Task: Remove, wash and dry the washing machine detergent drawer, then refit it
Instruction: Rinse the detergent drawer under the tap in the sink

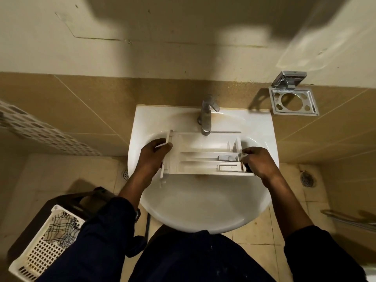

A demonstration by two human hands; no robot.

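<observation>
The detergent drawer (203, 157) sat just below the tap (206, 117), over the sink (203, 210). The left hand (152, 155) gripped its panel end and the right hand (258, 161) held the other. Washing was in hand. No water seemed to run, so next one hand would have to let go and open the tap.

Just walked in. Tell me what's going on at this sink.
A person holds the white detergent drawer across the sink, just under the tap. The left hand grips its front-panel end, and the right hand pinches the other end. The drawer is already off the machine, and no water visibly runs from the tap. A basket with a checked cloth sits at lower left.
</observation>
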